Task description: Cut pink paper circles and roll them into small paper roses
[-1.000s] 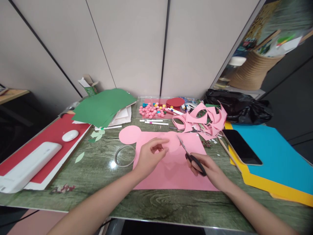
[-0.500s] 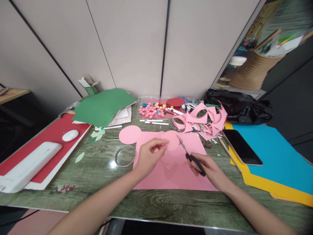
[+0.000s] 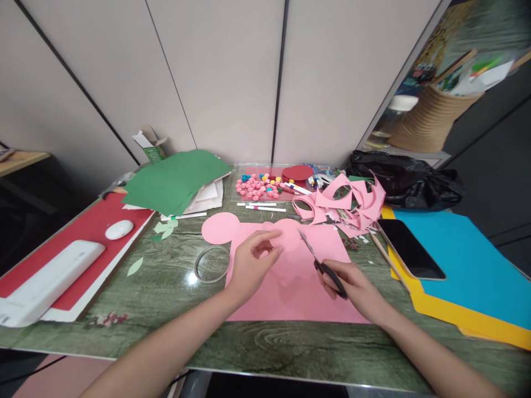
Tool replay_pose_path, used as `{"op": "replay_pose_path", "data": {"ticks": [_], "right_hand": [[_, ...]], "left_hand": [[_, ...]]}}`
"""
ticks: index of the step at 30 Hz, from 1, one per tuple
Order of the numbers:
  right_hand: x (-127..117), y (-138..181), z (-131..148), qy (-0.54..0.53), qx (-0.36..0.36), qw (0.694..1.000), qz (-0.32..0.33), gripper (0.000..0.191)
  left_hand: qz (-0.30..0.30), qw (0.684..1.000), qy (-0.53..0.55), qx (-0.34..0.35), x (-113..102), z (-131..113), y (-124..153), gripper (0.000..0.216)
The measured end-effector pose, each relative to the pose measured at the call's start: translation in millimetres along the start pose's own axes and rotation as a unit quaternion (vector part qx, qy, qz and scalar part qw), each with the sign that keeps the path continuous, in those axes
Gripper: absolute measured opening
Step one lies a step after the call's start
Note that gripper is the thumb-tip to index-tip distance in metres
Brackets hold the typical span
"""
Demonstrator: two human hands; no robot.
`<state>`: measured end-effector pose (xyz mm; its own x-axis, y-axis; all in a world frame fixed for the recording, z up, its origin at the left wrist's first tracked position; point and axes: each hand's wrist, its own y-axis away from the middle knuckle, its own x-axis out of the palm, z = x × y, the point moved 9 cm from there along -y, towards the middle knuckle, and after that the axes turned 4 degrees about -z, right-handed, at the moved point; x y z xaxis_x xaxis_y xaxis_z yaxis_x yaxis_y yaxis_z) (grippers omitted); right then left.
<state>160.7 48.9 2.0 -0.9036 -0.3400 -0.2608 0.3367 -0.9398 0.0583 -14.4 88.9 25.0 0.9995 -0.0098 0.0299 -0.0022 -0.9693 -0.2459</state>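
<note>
My left hand [image 3: 251, 265] hovers over a large pink paper sheet [image 3: 290, 298] on the green table. Its thumb and forefinger are curled at the left edge of a pink paper circle [image 3: 292, 237], which lies near the sheet's far edge. My right hand [image 3: 357, 287] grips black-handled scissors [image 3: 321, 265]. Their blades point up and left towards the circle and look closed. Another pink circle [image 3: 220, 228] lies to the left of the sheet.
A clear tape ring [image 3: 212, 263] sits left of my left hand. Pink scraps [image 3: 348, 204], pom-poms [image 3: 257, 187] and markers [image 3: 265, 207] lie behind. A phone [image 3: 410, 249] rests on blue paper [image 3: 464, 260] and yellow paper [image 3: 435, 304]. Green paper [image 3: 174, 179] and a mouse [image 3: 119, 229] lie left.
The pink circle has moved away from me towards the sheet's far edge, and my left hand went a little with it. My right hand and the scissors have barely moved.
</note>
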Motion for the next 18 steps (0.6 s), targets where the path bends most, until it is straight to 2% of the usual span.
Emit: {"op": "replay_pose_path", "data": {"ticks": [5, 12, 18], "right_hand": [[2.4, -0.3, -1.2, -0.006, 0.011, 1.000, 0.001, 0.026], [4.7, 0.3, 0.3, -0.017, 0.007, 1.000, 0.006, 0.029], [2.8, 0.7, -0.5, -0.017, 0.006, 1.000, 0.003, 0.030]], "left_hand": [[-0.007, 1.000, -0.002, 0.000, -0.6, 0.4, -0.1, 0.028], [0.027, 0.999, 0.014, -0.019, 8.8, 3.0, 3.6, 0.028], [0.030, 0.999, 0.005, -0.016, 9.0, 1.0, 3.0, 0.029]]}}
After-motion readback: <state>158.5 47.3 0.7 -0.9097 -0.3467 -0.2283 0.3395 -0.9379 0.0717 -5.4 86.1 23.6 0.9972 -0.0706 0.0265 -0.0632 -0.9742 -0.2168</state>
